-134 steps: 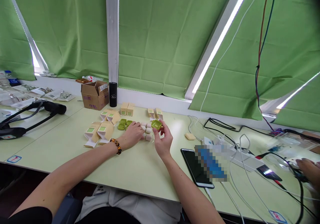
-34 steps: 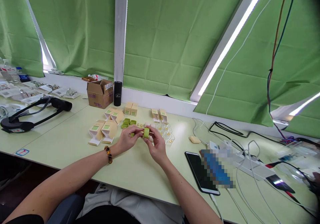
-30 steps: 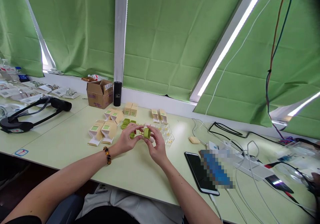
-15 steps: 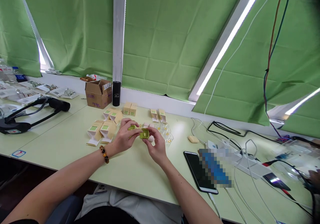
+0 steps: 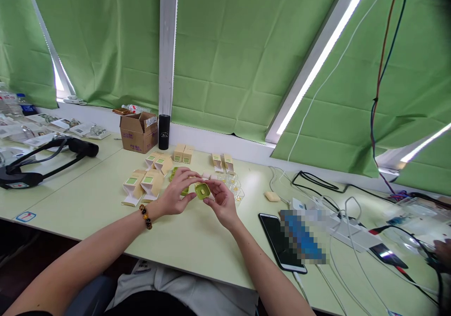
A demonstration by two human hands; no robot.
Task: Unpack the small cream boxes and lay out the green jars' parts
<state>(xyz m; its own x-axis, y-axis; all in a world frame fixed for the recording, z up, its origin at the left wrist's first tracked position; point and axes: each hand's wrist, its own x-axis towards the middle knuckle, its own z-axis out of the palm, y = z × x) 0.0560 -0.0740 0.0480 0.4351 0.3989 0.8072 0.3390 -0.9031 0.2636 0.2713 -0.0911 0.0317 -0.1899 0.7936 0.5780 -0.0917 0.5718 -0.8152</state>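
Observation:
Between the thumb and fingers of my right hand [image 5: 222,205] is a small square green plastic piece [image 5: 202,191], shaped like a shallow cap with a pale spot in its middle. My left hand [image 5: 179,193] is beside it, thumb and fingers apart, fingertips close to the green piece's upper edge; whether they touch it I cannot tell. Other green pieces [image 5: 172,173] show partly behind my left hand. Opened small cardboard boxes [image 5: 152,184] with green labels lie to the left of it. Several clear cups with yellow bits [image 5: 237,188] sit behind my right hand.
Small boxes [image 5: 183,153] stand farther back, near a larger carton [image 5: 138,133] and a black cylinder [image 5: 164,132]. A black headset [image 5: 49,158] lies left. On the right are a phone [image 5: 282,241], a beige lump [image 5: 272,196], a power strip [image 5: 348,229] and loose cables.
My left fingers have spread and drawn away from the green piece. It stays in my right hand, now tilted differently. More green pieces show behind my left hand.

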